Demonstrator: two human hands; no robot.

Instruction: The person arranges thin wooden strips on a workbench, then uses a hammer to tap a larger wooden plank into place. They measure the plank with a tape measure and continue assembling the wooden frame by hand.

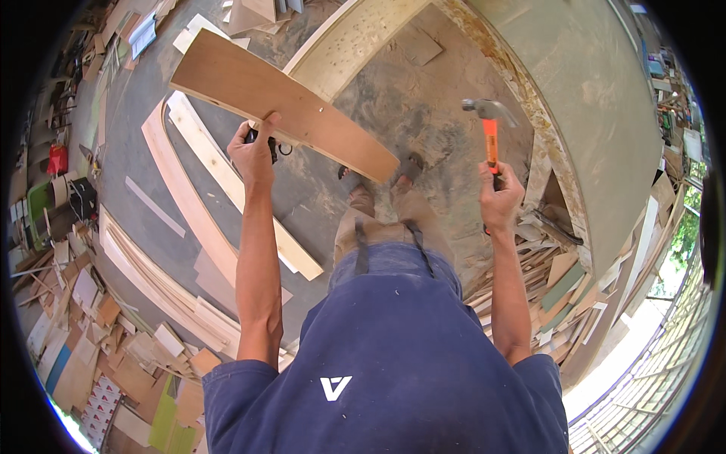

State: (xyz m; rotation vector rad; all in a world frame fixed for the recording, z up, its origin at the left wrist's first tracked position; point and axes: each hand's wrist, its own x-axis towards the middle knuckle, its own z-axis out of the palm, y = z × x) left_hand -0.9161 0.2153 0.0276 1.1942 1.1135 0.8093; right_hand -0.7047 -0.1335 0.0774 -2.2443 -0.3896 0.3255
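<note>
My left hand [253,157] is closed on the lower edge of a long plywood board [291,106], its thumb pressed on the broad face. The board is held up at a slant, its wide end at the upper left and its narrow end toward my feet. Against the palm sits a small black object [273,148] with a dark loop, mostly hidden by the fingers. On the other side, my right hand [501,198] is wrapped round the black grip of a claw hammer [491,140] with an orange handle. The grey steel head points up, apart from the board.
Curved wooden strips [189,193] and a pale straight plank [242,189] lie on the floor at left. A large panel [590,98] with a rough edge stands at right. Wood offcuts [556,291] are heaped at lower right, with more scrap [98,333] along the left.
</note>
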